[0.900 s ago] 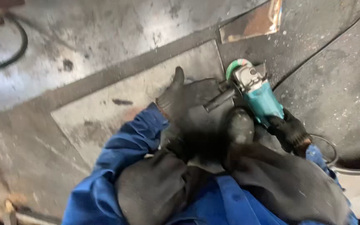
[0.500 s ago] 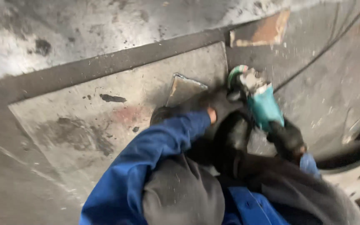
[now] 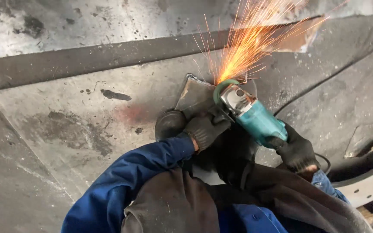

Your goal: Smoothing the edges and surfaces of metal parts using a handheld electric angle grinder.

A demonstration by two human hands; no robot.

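So the teal angle grinder (image 3: 255,121) sits right of centre in my view, its long axis running from about 4 o'clock, where the body is, up to 10 o'clock, where the disc bites the edge of a small steel plate piece (image 3: 195,96). Sparks (image 3: 249,43) fly off toward 1 o'clock, away from me. My right hand (image 3: 296,149) is wrapped tight around the back of the body, glove fully closed on it. My left hand (image 3: 203,129) is nearer the disc, at roughly 8 o'clock from the head, fingers curled around what looks like the side handle. The piece lies flat on a big scuffed steel sheet (image 3: 78,121), with a dark bar (image 3: 87,58) running along at 12 o'clock. The cord (image 3: 324,162) trails off at 4 o'clock.
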